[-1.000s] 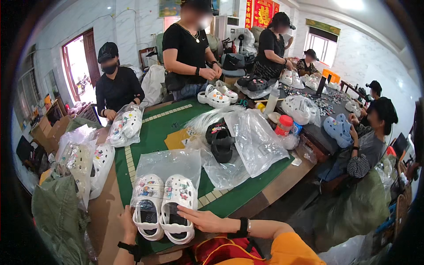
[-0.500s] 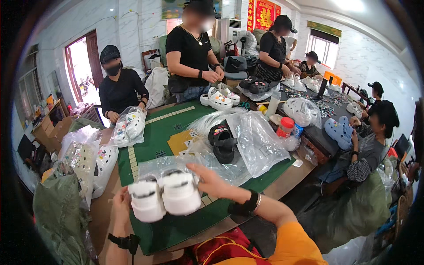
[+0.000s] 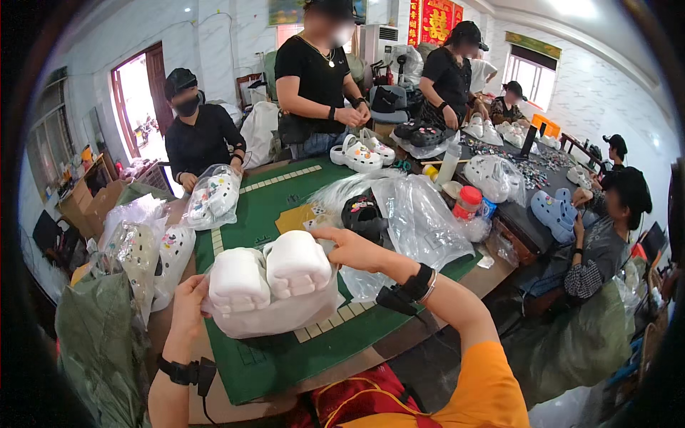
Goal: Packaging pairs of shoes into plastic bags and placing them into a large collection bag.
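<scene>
A pair of white clogs stands close in front of me, side by side, with the thick rounded ends up. A clear, cloudy plastic bag wraps around their lower part. My left hand is closed on the bag's edge beside the left clog. At the far right side of the pair, my right hand pinches the bag's edge, its index finger lying against the right clog. Behind them a black clog with charms rests among loose clear bags on the green mat.
Bagged clogs lie at the left, near a co-worker in black. More co-workers handle clogs around the table. A red-lidded jar and a bottle stand right of the bags. Charms cover the dark table. A green sack sits at left.
The clogs have tipped so their rounded ends rise, and the bag now shows around their lower part. My left hand has shifted slightly left and up, my right hand slightly right and up.
</scene>
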`<state>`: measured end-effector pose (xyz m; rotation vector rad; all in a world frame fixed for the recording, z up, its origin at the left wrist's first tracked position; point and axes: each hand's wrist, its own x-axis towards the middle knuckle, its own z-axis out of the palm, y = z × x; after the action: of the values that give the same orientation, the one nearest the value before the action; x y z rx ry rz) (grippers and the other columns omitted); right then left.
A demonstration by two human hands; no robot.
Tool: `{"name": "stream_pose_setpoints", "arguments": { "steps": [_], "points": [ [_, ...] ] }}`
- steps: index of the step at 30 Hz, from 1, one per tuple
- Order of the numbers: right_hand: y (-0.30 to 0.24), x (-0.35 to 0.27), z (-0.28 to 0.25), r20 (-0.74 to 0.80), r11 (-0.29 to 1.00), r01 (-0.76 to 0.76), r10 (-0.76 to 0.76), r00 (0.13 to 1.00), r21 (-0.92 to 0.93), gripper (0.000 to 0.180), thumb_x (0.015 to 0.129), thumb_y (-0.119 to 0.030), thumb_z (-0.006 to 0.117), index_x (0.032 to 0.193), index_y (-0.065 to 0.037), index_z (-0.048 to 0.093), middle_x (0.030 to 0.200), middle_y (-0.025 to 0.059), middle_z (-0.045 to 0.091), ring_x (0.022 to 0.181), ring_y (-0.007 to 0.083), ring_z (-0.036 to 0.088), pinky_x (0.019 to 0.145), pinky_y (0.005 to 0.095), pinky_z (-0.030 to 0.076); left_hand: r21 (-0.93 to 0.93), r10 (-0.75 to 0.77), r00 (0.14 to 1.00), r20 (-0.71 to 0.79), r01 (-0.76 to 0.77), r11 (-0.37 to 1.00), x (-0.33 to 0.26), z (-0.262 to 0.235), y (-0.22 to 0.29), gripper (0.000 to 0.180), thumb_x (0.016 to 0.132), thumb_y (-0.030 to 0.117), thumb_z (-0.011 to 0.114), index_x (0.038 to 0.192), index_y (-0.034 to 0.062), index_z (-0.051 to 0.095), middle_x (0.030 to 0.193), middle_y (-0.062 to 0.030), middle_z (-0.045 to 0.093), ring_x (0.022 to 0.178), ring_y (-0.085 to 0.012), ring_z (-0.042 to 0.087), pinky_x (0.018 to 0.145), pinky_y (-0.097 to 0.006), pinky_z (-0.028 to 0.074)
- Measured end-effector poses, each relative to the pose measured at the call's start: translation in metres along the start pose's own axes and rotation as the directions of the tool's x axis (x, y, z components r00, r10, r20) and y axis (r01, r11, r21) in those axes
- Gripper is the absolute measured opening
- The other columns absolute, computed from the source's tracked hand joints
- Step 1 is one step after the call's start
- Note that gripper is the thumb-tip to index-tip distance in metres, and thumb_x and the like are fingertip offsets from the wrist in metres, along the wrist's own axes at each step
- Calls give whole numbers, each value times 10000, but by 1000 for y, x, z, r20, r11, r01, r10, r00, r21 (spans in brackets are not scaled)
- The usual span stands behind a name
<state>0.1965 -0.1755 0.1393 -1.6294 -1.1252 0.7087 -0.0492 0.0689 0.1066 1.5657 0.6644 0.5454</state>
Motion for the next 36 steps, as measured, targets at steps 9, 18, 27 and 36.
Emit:
{"name": "stream_pose_setpoints", "arguments": {
  "steps": [9,18,27,36],
  "points": [
    [18,9,-3,28,976,-92,88,996,199,640,680,3,465,1316,-23,397,1114,115,545,794,155,536,649,247,441,-176,-14,1000,-19,11,984,4,9,-1,261,869,171,516,1079,22,561,757,1,590,551,-75,529,404,-205,393],
    [9,9,-5,62,926,-114,98,993,361,665,671,-8,488,1325,2,368,1046,90,558,710,112,514,593,213,419,-111,-15,998,58,21,994,7,-3,8,240,874,186,507,1044,36,586,724,5,588,503,-65,498,385,-207,361],
    [-25,17,-19,2,949,-46,48,999,311,602,681,-6,473,1281,-41,446,1116,20,550,691,38,491,541,169,394,-221,188,979,-76,-201,954,22,3,39,217,889,211,489,958,38,600,729,2,593,550,-67,509,435,-210,365],
    [-41,81,-55,-284,971,231,-239,929,-63,568,653,-25,447,1218,-25,507,1006,17,593,625,55,457,554,196,377,-69,467,867,-174,-484,872,93,10,86,209,858,172,529,970,30,634,863,-17,600,757,-102,562,612,-250,481]
  ]
}}
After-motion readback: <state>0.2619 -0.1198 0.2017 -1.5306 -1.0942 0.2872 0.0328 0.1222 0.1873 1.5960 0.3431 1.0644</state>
